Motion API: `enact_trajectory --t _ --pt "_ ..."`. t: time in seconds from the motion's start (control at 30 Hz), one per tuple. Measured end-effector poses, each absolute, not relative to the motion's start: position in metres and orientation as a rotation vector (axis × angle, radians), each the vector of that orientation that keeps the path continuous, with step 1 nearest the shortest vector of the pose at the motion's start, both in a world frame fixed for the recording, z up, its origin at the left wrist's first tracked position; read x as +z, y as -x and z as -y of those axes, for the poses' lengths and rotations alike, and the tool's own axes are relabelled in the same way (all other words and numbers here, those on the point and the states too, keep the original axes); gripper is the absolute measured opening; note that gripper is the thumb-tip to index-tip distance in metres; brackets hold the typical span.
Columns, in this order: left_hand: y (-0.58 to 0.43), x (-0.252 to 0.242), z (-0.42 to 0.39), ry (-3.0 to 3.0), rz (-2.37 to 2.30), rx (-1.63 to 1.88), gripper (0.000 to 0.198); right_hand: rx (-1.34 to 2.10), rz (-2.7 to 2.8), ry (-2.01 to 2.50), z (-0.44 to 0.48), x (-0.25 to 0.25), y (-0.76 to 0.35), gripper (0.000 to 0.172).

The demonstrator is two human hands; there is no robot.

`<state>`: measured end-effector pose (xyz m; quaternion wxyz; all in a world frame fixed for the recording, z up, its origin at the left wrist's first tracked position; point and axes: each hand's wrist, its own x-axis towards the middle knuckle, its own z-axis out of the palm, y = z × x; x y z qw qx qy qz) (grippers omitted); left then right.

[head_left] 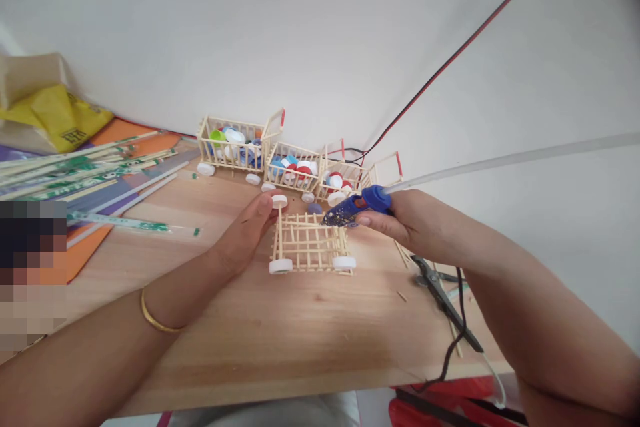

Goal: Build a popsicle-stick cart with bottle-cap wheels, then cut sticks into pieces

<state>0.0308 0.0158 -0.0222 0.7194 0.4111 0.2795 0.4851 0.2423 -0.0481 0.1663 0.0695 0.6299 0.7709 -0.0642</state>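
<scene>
A small cart frame of thin wooden sticks (pixel 310 243) lies on the table with white bottle-cap wheels, one of them a front wheel (pixel 281 267). My left hand (pixel 255 223) is closed at the cart's far left corner, its fingers by a white cap there; the fingertips are partly hidden. In my right hand (pixel 407 217) is a blue hot glue gun (pixel 370 203), a clear glue stick running out of its back. The gun's dirty nozzle end points at the far right part of the cart frame.
Behind stand several finished stick carts (pixel 233 147) filled with coloured caps. Packets of wooden sticks (pixel 90 173) and a yellow bag (pixel 65 117) lie at the left. Pliers (pixel 445 300) and a dark cord (pixel 461 320) are at the right. A white wall (pixel 300 27) rises behind.
</scene>
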Motion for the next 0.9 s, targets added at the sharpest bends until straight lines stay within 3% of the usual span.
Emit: enact_trajectory --t 0.23,0.9 --pt "-0.0310 -0.0277 -0.0168 -0.939 -0.575 1.088 0.045 -0.148 -2.303 -1.863 0.0459 0.1667 -0.2407 0.062" --pt "-0.0299 -0.0211 -0.0161 -1.072 -0.617 1.087 0.043 -0.168 -2.259 -1.790 0.0421 0.1722 -0.2335 0.062"
